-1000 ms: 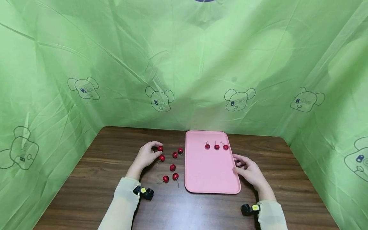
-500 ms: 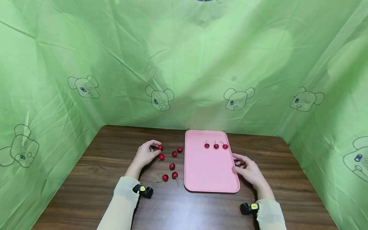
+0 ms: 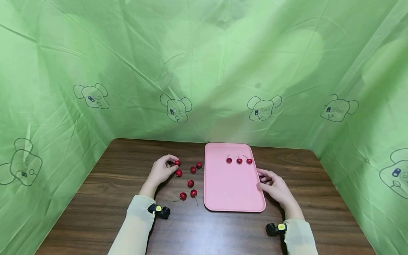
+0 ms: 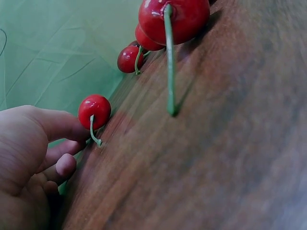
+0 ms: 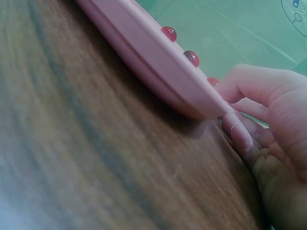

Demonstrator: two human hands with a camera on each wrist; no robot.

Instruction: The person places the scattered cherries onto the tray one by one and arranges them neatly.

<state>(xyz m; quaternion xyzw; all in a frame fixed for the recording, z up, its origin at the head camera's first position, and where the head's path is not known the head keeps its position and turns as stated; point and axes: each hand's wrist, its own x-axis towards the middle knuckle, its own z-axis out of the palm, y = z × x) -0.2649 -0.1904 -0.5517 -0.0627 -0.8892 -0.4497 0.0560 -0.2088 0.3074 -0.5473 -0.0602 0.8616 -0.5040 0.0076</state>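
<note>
My left hand (image 3: 162, 170) is at the left of several red cherries, its thumb and forefinger at either side of the farthest cherry (image 3: 177, 163), pinching it. Another cherry (image 3: 179, 173) lies right by the thumb; in the left wrist view a stemmed cherry (image 4: 94, 111) overlaps the thumb tip. A pink tray (image 3: 234, 191) stands right of the loose cherries. At its right rim, my right hand (image 3: 275, 187) grips the edge, thumb at the rim and fingers beyond it, as the right wrist view shows too. Three cherries form a row at the tray's far end, including a middle one (image 3: 239, 161).
More loose cherries lie between the left hand and the tray, such as a cherry (image 3: 190, 183) in the middle and a cherry (image 3: 193, 193) nearer. The dark wooden table (image 3: 105, 198) meets a green curtain (image 3: 216, 117) at the back and sides.
Hands, cherries and tray keep their places relative to each other. The whole head view has shifted slightly.
</note>
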